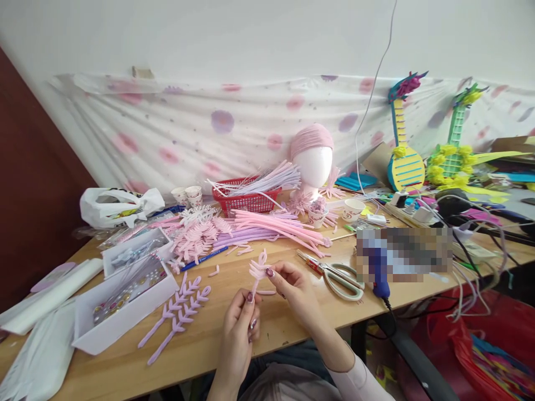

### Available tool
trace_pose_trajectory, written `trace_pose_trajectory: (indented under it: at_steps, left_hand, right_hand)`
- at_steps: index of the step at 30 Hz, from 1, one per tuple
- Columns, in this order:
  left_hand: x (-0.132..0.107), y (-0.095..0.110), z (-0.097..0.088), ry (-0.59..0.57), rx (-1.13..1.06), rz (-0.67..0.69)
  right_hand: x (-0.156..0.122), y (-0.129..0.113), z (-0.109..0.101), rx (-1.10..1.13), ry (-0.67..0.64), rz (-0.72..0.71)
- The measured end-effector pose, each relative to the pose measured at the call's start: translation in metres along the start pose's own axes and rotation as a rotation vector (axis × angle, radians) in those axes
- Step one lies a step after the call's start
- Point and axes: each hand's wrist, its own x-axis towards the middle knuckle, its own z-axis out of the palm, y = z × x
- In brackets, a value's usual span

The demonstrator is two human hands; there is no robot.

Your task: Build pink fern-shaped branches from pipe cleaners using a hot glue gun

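Note:
Pale pink pipe-cleaner sprig (258,268), with a looped tip and short side leaves, stands upright between my hands over the table's front. My left hand (240,322) is closed round the lower stem. With thumb and fingers, my right hand (295,287) pinches the sprig's right side. A short pink pipe-cleaner piece (266,292) lies on the table just behind my hands. To the left rest two lilac pipe-cleaner sprigs (184,317) with paired leaves. Scissors (343,282) with pale handles lie to the right, beside a blue-handled tool (380,287) partly hidden by blurring.
White boxes (125,312) of beads and gems stand left. Behind are pink and lilac pipe cleaners (271,225), cut pink pieces (200,236), a red basket (246,203) and a foam head (315,161). Cables (468,278) trail at right near two lute-like crafts (405,167).

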Motion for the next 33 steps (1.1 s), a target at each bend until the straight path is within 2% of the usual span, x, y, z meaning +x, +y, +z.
trace_pose_trajectory:
  at_steps: [5,13,18,33]
  left_hand:
    - [0.0004,0.0004,-0.0002,-0.009,-0.015,-0.03]
    - [-0.0014,0.0058,0.003,0.011,-0.023,-0.057]
    - [-0.0013,0.0066,0.0045,0.011,-0.02,-0.059]
    - [-0.0041,0.0059,0.0055,0.003,0.05,0.033]
  right_hand:
    - [-0.0013,-0.0009,0.0006,0.01,0.002,-0.03]
    - [-0.0042,0.0026,-0.003,0.08,-0.068,0.075]
    - [-0.0048,0.0016,-0.0019,0.082,-0.012,0.045]
    - [-0.0024,0.0001,-0.0046,-0.006,0.012,-0.016]
